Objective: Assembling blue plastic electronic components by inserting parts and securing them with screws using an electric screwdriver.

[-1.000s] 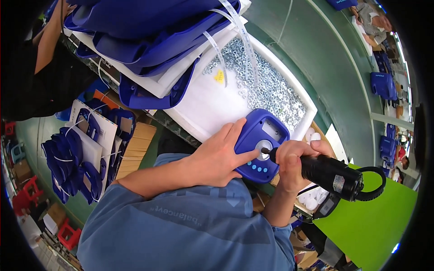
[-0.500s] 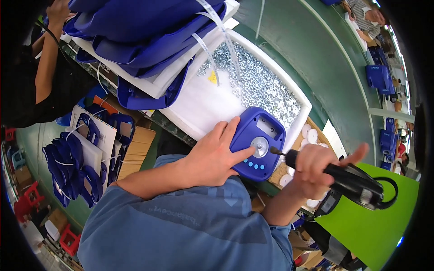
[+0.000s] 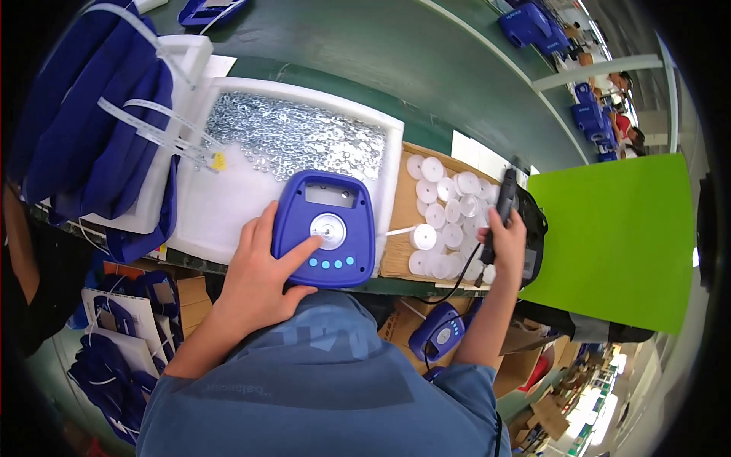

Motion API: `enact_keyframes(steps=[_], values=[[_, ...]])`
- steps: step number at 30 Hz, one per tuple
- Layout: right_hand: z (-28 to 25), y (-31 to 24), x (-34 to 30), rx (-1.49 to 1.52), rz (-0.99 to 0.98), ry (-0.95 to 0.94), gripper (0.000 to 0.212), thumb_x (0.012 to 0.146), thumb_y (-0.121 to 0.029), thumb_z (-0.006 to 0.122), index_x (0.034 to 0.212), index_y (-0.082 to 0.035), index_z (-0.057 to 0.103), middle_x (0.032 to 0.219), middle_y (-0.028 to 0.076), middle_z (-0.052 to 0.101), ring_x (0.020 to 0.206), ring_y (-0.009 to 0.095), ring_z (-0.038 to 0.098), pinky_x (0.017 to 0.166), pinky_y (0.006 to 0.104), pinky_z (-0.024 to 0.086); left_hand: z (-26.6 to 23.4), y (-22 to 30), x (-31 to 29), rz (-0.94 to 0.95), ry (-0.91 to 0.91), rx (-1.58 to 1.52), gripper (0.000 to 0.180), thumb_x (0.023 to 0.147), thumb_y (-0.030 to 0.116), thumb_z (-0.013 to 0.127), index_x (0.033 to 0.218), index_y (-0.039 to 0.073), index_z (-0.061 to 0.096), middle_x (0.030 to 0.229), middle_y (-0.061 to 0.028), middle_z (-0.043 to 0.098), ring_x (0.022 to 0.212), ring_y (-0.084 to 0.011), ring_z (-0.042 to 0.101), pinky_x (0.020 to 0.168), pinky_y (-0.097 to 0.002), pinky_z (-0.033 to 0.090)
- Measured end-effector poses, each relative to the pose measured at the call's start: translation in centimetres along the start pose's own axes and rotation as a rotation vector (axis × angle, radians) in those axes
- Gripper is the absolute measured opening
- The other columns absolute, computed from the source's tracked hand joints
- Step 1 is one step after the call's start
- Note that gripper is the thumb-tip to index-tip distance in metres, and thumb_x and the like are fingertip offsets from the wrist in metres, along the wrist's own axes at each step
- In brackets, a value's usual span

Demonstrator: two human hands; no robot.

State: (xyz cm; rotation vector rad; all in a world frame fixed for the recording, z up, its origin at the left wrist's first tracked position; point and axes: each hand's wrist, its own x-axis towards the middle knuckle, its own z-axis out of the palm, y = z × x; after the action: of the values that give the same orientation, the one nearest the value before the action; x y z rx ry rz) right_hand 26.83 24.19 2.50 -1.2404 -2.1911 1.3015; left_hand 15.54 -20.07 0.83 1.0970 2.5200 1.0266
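My left hand [image 3: 263, 263] grips the left side of a blue plastic housing [image 3: 293, 228], one finger reaching onto the clear round disc [image 3: 329, 231] in its middle. The housing has a rectangular window near its top and a row of light blue buttons below the disc. It rests over the near edge of a white foam tray [image 3: 213, 194]. Off to the right, my right hand [image 3: 509, 240] is closed around a black corded power screwdriver [image 3: 505, 198], held upright beside a black bag-like object [image 3: 533, 236]. The tool's tip points down.
Many small metal nuts or washers [image 3: 297, 133] fill the foam tray's far side. A cardboard tray [image 3: 396, 259] holds white plastic discs [image 3: 432, 169]. Blue housings [image 3: 99, 129] are stacked at left. A green board [image 3: 609, 244] lies right. Another person's arm [image 3: 19, 244] shows at far left.
My right hand has carried the screwdriver away from the housing's disc, over to the right beside the white discs. The left hand stays on the housing. The view has turned.
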Motion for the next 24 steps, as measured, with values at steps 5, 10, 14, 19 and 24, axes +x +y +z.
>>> enact_keyframes(steps=[5, 10, 14, 19, 24], values=[[4.8, -0.1, -0.5, -0.816, -0.187, 0.141, 0.054, 0.089, -0.047, 0.082, 0.113, -0.003, 0.065, 0.088, 0.021, 0.077, 0.082, 0.040, 0.078, 0.072, 0.0498, 0.059, 0.2, 0.3, 0.2, 0.008, 0.003, 0.024, 0.078, 0.068, 0.022, 0.097, 0.141, 0.023, 0.070, 0.160, -0.0380, 0.035, 0.139, -0.0527, 0.046, 0.115, -0.0543, 0.045], [6.1, 0.0, -1.0, -0.867, -0.164, 0.060, 0.061, 0.087, -0.052, 0.082, 0.121, -0.003, 0.067, 0.092, 0.024, 0.077, 0.089, 0.046, 0.076, 0.079, 0.0541, 0.059, 0.2, 0.3, -0.2, 0.000, 0.011, 0.039, 0.078, 0.068, 0.022, 0.097, 0.141, 0.023, 0.070, 0.160, -0.0384, 0.036, 0.139, -0.0528, 0.046, 0.116, -0.0542, 0.044], [6.8, 0.8, -0.6, -0.985, -0.219, 0.126, 0.068, 0.086, -0.055, 0.083, 0.127, -0.003, 0.067, 0.103, 0.024, 0.077, 0.099, 0.046, 0.075, 0.084, 0.0549, 0.059, 0.1, -0.1, -0.3, -0.008, 0.026, 0.020, 0.077, 0.069, 0.024, 0.097, 0.141, 0.021, 0.070, 0.160, -0.0392, 0.036, 0.138, -0.0540, 0.047, 0.116, -0.0552, 0.043], [5.5, 0.8, -4.7, -0.833, -0.514, 0.399, 0.055, 0.089, -0.041, 0.084, 0.129, -0.006, 0.071, 0.103, 0.015, 0.068, 0.095, 0.039, 0.069, 0.077, 0.0518, 0.055, 1.0, -0.5, 0.0, 0.074, 0.061, -0.010, 0.081, 0.072, 0.028, 0.096, 0.147, 0.022, 0.068, 0.162, -0.0394, 0.035, 0.140, -0.0550, 0.047, 0.116, -0.0562, 0.043], [11.0, -2.8, -14.5, -0.188, -0.980, -0.227, 0.056, 0.072, -0.026, 0.093, 0.121, -0.006, 0.076, 0.119, 0.016, 0.069, 0.111, 0.040, 0.066, 0.097, 0.0489, 0.053, 1.6, -1.1, -1.8, 0.094, 0.149, 0.040, 0.080, 0.072, 0.032, 0.096, 0.146, 0.020, 0.067, 0.160, -0.0364, 0.039, 0.140, -0.0529, 0.048, 0.115, -0.0545, 0.046]])
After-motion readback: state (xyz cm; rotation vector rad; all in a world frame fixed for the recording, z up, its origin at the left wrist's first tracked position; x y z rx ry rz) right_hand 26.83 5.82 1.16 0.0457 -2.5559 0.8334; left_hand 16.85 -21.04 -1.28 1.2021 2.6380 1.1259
